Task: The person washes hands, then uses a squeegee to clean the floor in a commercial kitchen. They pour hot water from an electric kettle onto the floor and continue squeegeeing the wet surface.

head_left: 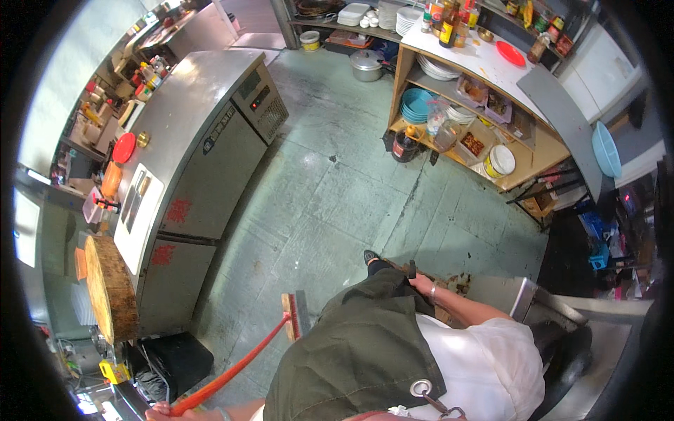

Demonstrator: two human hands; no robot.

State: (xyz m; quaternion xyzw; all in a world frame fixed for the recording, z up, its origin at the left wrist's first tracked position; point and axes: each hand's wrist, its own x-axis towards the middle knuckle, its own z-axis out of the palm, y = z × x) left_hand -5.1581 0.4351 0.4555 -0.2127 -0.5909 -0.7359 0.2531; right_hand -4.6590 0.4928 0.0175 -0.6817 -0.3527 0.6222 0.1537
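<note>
At the lower left edge my left hand (164, 411) grips the orange-red handle (229, 363) of a floor brush. The brush's wooden head (288, 316), with red bristles, rests on the green floor beside my apron. My right hand (421, 284) is closed around a dark handle (412, 268) by the apron's far edge. What that handle belongs to is mostly hidden. Brown, stained material with dark bits (459, 281) shows close to my right wrist. The dark green apron (363, 342) covers much of the floor near me, and one black shoe (370, 257) shows beyond it.
A steel counter (210, 79) runs along the left, bearing a white cutting board (138, 210) with a cleaver and a round wooden chopping block (110, 289). A shelf unit (400, 79) with plates, bowls and bottles stands back right. Steel equipment (600, 337) is at my right.
</note>
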